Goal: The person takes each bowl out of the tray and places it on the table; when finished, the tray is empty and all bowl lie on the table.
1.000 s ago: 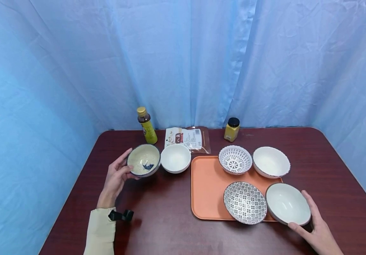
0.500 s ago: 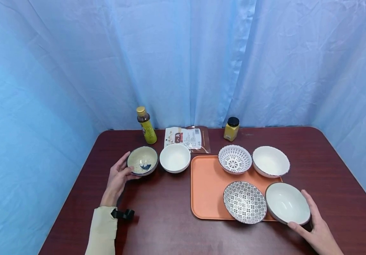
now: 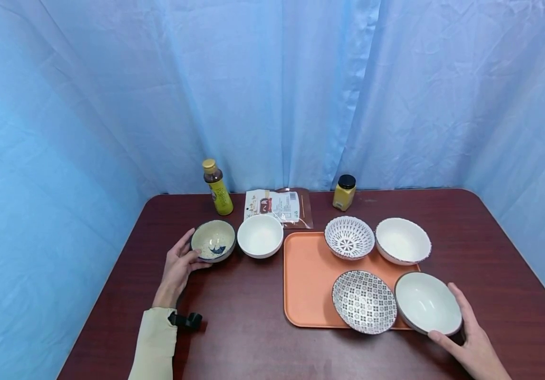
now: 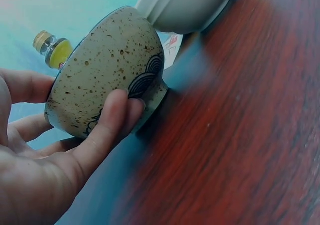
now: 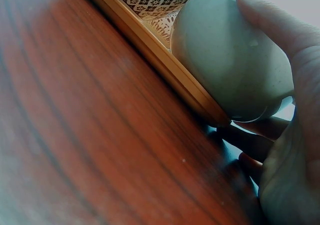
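Speckled bowl (image 3: 214,239) and pale bowl (image 3: 428,303) were each held: the person's left hand (image 3: 177,266) gripped the first just beside a white bowl (image 3: 260,236), and the right hand (image 3: 472,336), thumb and fingers spread wide, clasped the second over the near right corner of the orange tray (image 3: 304,279). From the head I saw a blue motif (image 3: 217,249) inside the speckled one; only the left wrist view showed its dark wave pattern (image 4: 146,77). Whether its foot (image 4: 154,105) touched the table (image 3: 244,316), I couldn't tell.
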`<state>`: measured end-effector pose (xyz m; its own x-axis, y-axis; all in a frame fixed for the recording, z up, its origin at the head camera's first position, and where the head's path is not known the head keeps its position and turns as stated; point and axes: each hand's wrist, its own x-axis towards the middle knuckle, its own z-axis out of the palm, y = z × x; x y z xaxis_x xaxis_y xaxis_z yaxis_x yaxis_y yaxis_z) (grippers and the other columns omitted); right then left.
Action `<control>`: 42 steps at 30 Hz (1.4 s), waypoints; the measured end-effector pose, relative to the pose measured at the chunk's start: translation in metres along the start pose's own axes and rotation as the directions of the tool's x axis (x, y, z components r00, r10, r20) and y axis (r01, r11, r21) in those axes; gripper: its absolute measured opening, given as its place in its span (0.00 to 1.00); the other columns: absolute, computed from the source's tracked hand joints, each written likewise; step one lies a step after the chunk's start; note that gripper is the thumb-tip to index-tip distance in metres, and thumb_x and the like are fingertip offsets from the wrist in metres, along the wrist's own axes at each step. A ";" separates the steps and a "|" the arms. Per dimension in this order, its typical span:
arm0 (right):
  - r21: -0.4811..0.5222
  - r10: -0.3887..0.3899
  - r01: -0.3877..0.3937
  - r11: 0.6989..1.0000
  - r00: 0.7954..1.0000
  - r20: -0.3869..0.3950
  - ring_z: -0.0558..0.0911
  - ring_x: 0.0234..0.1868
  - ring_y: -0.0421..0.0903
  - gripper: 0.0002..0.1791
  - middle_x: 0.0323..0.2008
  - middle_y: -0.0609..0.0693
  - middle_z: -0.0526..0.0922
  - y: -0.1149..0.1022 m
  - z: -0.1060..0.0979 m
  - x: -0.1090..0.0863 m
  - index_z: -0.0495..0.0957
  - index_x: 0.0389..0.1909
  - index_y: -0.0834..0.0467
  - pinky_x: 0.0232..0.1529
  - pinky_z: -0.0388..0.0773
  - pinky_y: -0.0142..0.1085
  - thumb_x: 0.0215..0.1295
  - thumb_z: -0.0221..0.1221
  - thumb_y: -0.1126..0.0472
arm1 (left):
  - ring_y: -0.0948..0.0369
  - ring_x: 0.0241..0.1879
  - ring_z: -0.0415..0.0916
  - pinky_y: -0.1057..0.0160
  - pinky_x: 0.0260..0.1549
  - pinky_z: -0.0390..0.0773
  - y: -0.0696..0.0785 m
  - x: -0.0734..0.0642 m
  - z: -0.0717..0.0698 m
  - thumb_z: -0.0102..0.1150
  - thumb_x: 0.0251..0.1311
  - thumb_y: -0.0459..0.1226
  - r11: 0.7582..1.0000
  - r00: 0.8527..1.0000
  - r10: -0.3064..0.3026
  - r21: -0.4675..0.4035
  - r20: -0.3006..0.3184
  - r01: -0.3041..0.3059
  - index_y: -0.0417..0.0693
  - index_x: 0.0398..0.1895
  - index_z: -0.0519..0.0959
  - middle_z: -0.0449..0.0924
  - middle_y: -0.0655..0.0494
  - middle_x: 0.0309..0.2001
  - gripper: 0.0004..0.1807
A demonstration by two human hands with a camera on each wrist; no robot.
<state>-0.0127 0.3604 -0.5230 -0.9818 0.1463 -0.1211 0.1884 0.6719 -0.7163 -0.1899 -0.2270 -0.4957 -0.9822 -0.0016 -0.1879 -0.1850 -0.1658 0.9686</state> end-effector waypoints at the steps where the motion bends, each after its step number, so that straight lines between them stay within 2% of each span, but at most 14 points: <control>1: 0.001 -0.003 0.003 1.000 1.000 -0.003 0.55 0.68 0.69 0.56 0.81 0.63 0.38 0.000 0.000 0.000 0.27 0.80 0.39 0.59 0.64 0.55 0.68 0.61 0.51 | 0.61 0.39 0.86 0.62 0.32 0.89 0.000 0.000 0.000 0.45 0.68 0.22 1.000 1.000 -0.001 0.001 0.000 0.001 0.50 0.81 0.50 0.53 0.38 0.77 0.40; 3: 0.010 -0.012 0.012 1.000 1.000 -0.009 0.54 0.69 0.68 0.56 0.81 0.62 0.37 0.001 0.001 -0.001 0.27 0.80 0.38 0.63 0.63 0.48 0.68 0.61 0.51 | 0.61 0.39 0.86 0.62 0.33 0.89 -0.001 0.001 0.000 0.45 0.68 0.23 1.000 1.000 -0.004 -0.002 0.001 0.004 0.50 0.81 0.49 0.54 0.38 0.77 0.40; 4: 0.011 -0.018 0.018 1.000 1.000 -0.013 0.53 0.69 0.68 0.56 0.81 0.61 0.37 0.001 0.001 -0.001 0.27 0.80 0.38 0.64 0.61 0.39 0.68 0.61 0.51 | 0.61 0.39 0.86 0.62 0.33 0.89 -0.002 0.001 -0.001 0.45 0.69 0.23 1.000 1.000 -0.007 -0.005 0.003 0.008 0.51 0.81 0.49 0.54 0.38 0.77 0.40; 5: 0.013 -0.026 0.026 1.000 0.999 -0.018 0.53 0.70 0.68 0.56 0.81 0.61 0.37 0.002 0.002 -0.001 0.28 0.80 0.38 0.62 0.59 0.29 0.68 0.61 0.52 | 0.61 0.39 0.86 0.62 0.33 0.89 -0.002 0.001 -0.001 0.45 0.69 0.23 1.000 1.000 -0.010 -0.009 0.004 0.010 0.51 0.81 0.49 0.54 0.38 0.77 0.39; 7: 0.015 -0.035 0.036 0.999 0.999 -0.025 0.52 0.71 0.67 0.55 0.81 0.59 0.36 0.003 0.003 -0.002 0.28 0.80 0.38 0.50 0.52 0.16 0.68 0.61 0.52 | 0.61 0.39 0.86 0.62 0.34 0.89 -0.003 0.002 -0.001 0.46 0.69 0.24 1.000 1.000 -0.014 -0.017 0.008 0.014 0.52 0.81 0.49 0.54 0.37 0.77 0.39; 11: 0.027 -0.043 0.044 0.999 0.999 -0.028 0.50 0.72 0.66 0.55 0.82 0.58 0.35 0.003 0.004 -0.002 0.28 0.80 0.39 0.42 0.45 0.10 0.69 0.61 0.52 | 0.62 0.39 0.86 0.62 0.35 0.89 -0.005 0.003 -0.001 0.47 0.70 0.25 0.999 1.000 -0.013 -0.030 0.020 0.014 0.53 0.81 0.48 0.54 0.38 0.77 0.40; 17: 0.031 -0.041 0.041 0.999 0.999 -0.025 0.50 0.72 0.66 0.55 0.81 0.59 0.35 0.003 0.003 -0.002 0.28 0.80 0.39 0.42 0.44 0.09 0.69 0.60 0.52 | 0.64 0.34 0.86 0.62 0.35 0.89 -0.005 0.004 -0.001 0.46 0.72 0.27 1.000 0.999 -0.023 -0.003 0.029 0.023 0.56 0.82 0.46 0.54 0.37 0.77 0.39; 21: 0.030 -0.030 0.030 0.999 0.999 -0.016 0.51 0.70 0.68 0.55 0.81 0.59 0.34 0.003 0.003 -0.002 0.28 0.80 0.38 0.44 0.46 0.11 0.69 0.60 0.51 | 0.63 0.31 0.86 0.62 0.35 0.88 -0.004 0.003 -0.002 0.46 0.74 0.32 0.997 0.998 -0.048 0.066 0.034 0.045 0.60 0.82 0.44 0.57 0.35 0.75 0.39; 25: 0.025 -0.025 0.025 0.999 1.000 -0.013 0.52 0.70 0.68 0.55 0.82 0.58 0.34 0.003 0.002 -0.002 0.28 0.80 0.38 0.50 0.50 0.14 0.69 0.60 0.51 | 0.63 0.31 0.86 0.63 0.36 0.88 0.000 0.001 -0.004 0.45 0.76 0.38 0.986 0.999 -0.046 0.162 0.028 0.041 0.59 0.82 0.41 0.58 0.33 0.74 0.38; 27: 0.021 -0.027 0.028 0.999 1.000 -0.014 0.52 0.71 0.67 0.55 0.82 0.58 0.35 0.004 0.002 -0.002 0.28 0.80 0.38 0.52 0.52 0.17 0.69 0.60 0.51 | 0.64 0.31 0.86 0.65 0.35 0.88 0.004 -0.001 -0.005 0.44 0.76 0.39 0.978 0.999 -0.030 0.206 0.020 0.025 0.57 0.82 0.41 0.56 0.34 0.76 0.37; 31: 0.003 -0.030 0.030 1.000 0.999 -0.015 0.53 0.70 0.66 0.55 0.82 0.58 0.36 0.003 0.002 -0.002 0.29 0.80 0.38 0.50 0.57 0.22 0.68 0.61 0.52 | 0.65 0.31 0.85 0.68 0.35 0.87 0.015 -0.006 -0.009 0.45 0.76 0.39 0.965 1.000 0.020 0.262 -0.004 -0.019 0.55 0.82 0.44 0.52 0.37 0.78 0.37; 36: -0.014 -0.020 0.020 1.000 1.000 -0.011 0.56 0.68 0.67 0.56 0.81 0.59 0.36 0.002 0.000 -0.001 0.28 0.80 0.38 0.49 0.63 0.33 0.68 0.61 0.51 | 0.66 0.32 0.85 0.69 0.36 0.87 0.033 -0.016 -0.012 0.49 0.75 0.40 0.932 0.995 0.095 0.354 -0.041 -0.074 0.57 0.82 0.46 0.55 0.37 0.77 0.37; 39: -0.015 -0.014 0.014 1.000 1.000 -0.007 0.56 0.68 0.67 0.56 0.81 0.59 0.37 0.002 0.000 -0.001 0.28 0.80 0.38 0.49 0.64 0.34 0.68 0.61 0.51 | 0.68 0.32 0.85 0.69 0.37 0.87 0.043 -0.024 -0.012 0.50 0.74 0.40 0.911 0.990 0.130 0.401 -0.061 -0.095 0.57 0.82 0.47 0.57 0.39 0.77 0.38; 42: -0.015 -0.008 0.008 1.000 1.000 0.000 0.56 0.67 0.68 0.56 0.81 0.59 0.36 0.002 0.000 -0.001 0.28 0.80 0.39 0.49 0.66 0.35 0.68 0.61 0.51 | 0.70 0.32 0.85 0.69 0.36 0.87 0.052 -0.030 -0.009 0.51 0.73 0.39 0.902 0.985 0.160 0.416 -0.070 -0.117 0.57 0.81 0.48 0.59 0.40 0.76 0.38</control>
<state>-0.0118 0.3618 -0.5238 -0.9833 0.1412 -0.1152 0.1810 0.6838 -0.7069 -0.1692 -0.2445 -0.4413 -0.9944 -0.0969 -0.0418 -0.0660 0.2613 0.9630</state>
